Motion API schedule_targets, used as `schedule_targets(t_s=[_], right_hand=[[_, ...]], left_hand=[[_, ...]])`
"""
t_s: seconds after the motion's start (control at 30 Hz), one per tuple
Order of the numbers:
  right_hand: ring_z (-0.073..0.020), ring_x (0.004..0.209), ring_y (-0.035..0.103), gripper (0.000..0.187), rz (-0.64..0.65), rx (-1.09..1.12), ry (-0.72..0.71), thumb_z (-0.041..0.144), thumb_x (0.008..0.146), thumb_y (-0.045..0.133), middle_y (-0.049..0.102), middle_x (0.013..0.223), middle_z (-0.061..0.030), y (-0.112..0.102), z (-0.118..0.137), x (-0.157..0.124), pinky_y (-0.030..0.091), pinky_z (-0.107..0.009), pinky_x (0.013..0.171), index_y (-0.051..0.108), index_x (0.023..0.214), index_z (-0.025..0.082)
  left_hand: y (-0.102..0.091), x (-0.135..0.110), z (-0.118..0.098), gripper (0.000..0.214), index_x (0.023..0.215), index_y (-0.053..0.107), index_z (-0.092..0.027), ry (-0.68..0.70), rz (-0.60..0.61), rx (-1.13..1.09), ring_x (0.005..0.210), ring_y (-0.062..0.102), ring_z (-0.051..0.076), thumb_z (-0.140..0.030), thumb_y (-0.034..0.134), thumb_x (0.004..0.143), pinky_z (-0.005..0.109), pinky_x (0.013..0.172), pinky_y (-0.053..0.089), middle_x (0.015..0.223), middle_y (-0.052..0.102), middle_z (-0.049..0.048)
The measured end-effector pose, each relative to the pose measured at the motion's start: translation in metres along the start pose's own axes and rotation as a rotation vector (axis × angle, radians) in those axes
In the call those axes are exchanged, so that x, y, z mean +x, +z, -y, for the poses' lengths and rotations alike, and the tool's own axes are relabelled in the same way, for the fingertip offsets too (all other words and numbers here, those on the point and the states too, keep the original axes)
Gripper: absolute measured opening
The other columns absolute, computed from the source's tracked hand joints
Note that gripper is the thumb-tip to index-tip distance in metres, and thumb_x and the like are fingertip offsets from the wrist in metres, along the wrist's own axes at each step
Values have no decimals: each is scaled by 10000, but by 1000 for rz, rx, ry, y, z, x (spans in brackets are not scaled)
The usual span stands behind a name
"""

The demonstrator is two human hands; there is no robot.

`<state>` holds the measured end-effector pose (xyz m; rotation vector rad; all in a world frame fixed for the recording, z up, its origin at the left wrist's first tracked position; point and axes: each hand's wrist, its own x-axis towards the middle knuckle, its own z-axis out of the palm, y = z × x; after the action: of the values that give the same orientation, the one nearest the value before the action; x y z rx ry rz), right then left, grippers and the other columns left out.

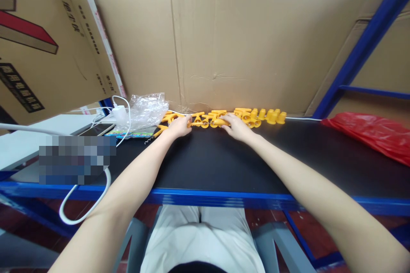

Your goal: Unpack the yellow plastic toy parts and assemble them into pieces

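A row of yellow plastic corkscrews (205, 120) lies along the back of the black tabletop, their T-shaped handles and bell-shaped bases jumbled together. My left hand (180, 127) is closed at the left part of the row, with a yellow corkscrew (189, 123) at its fingertips. To the right, my right hand (237, 127) pinches a yellow corkscrew piece (221, 122) between thumb and fingers. Just beyond it are more yellow pieces and several upturned yellow cups (273, 116). A bare metal spiral (149, 140) sticks out at the row's left end. My hands partly cover the pieces beneath them.
Clear plastic wrap (147, 108), a white charger (119, 113) with cables and a phone (96, 129) lie at the left. A red plastic bag (371, 134) lies at the right. Cardboard (256, 42) walls the back; a blue metal edge (218, 197) runs along the front.
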<state>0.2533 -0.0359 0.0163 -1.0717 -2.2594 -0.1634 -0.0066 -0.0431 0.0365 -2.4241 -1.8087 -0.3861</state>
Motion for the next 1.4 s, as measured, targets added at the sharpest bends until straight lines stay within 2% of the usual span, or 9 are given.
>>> schedule_targets(t_s=[0.5, 0.63, 0.7, 0.83, 0.93, 1.03, 1.13, 1.27, 1.4], right_hand=[[-214, 984, 560, 409, 15, 162, -37, 252, 857, 515, 535, 1089, -108, 4, 14, 1, 447, -438, 933, 536, 1263, 202], [-208, 1031, 565, 521, 16, 362, 33, 204, 771, 613, 495, 1215, -131, 1, 10, 3, 479, -426, 909, 453, 1267, 184], [-182, 984, 600, 483, 40, 527, 106, 178, 762, 611, 485, 1240, -122, 0, 8, 4, 505, -404, 874, 440, 1213, 197], [-144, 831, 659, 294, 70, 769, 292, 219, 799, 602, 557, 1138, -85, -2, 7, 5, 521, -386, 853, 467, 1059, 194], [-137, 717, 672, 181, 101, 866, 451, 280, 852, 565, 623, 947, -79, -3, 10, 5, 537, -352, 821, 510, 975, 159], [-134, 635, 665, 220, 138, 912, 547, 365, 888, 518, 638, 786, -64, -4, 14, 4, 561, -308, 722, 534, 900, 146], [-125, 602, 658, 240, 170, 949, 557, 341, 876, 553, 641, 748, -33, -6, 15, 3, 563, -281, 641, 504, 1026, 161], [-111, 605, 654, 411, 225, 1016, 473, 165, 790, 654, 616, 710, 43, -10, 11, 1, 557, -271, 650, 426, 1131, 203], [-105, 574, 641, 207, 259, 1005, 500, 242, 834, 614, 647, 700, -1, -10, 10, 0, 538, -246, 613, 480, 974, 168]], left_hand=[[-1, -3, -17, 308, 1022, 538, -248, 53, -144, -56, 832, 623, 225, -307, 541, 719, 273, 660, 422, 894, 658, 37], [-3, -2, -16, 319, 1027, 539, -249, 10, -157, -27, 822, 623, 226, -302, 545, 713, 269, 655, 411, 848, 653, 35], [-3, -2, -14, 326, 1033, 540, -249, -2, -169, -17, 826, 624, 225, -297, 549, 711, 269, 663, 409, 837, 655, 34], [-4, -2, -14, 322, 1040, 543, -247, -6, -194, -11, 813, 629, 223, -304, 551, 723, 271, 671, 413, 820, 659, 33], [-5, -5, -18, 316, 1041, 545, -251, -5, -188, -13, 817, 634, 216, -305, 560, 730, 267, 675, 416, 844, 668, 30], [-5, -6, -22, 301, 1021, 549, -256, -11, -168, -19, 845, 633, 212, -303, 579, 725, 264, 689, 421, 902, 676, 25], [-3, -6, -23, 289, 1000, 552, -254, -17, -161, -24, 863, 633, 217, -300, 588, 716, 269, 697, 425, 922, 679, 24], [-1, -4, -21, 285, 988, 551, -250, -18, -173, -26, 861, 636, 232, -295, 585, 709, 281, 689, 431, 901, 680, 28], [1, -4, -20, 284, 989, 547, -252, -1, -177, -24, 858, 638, 236, -302, 582, 712, 288, 687, 433, 904, 681, 29]])
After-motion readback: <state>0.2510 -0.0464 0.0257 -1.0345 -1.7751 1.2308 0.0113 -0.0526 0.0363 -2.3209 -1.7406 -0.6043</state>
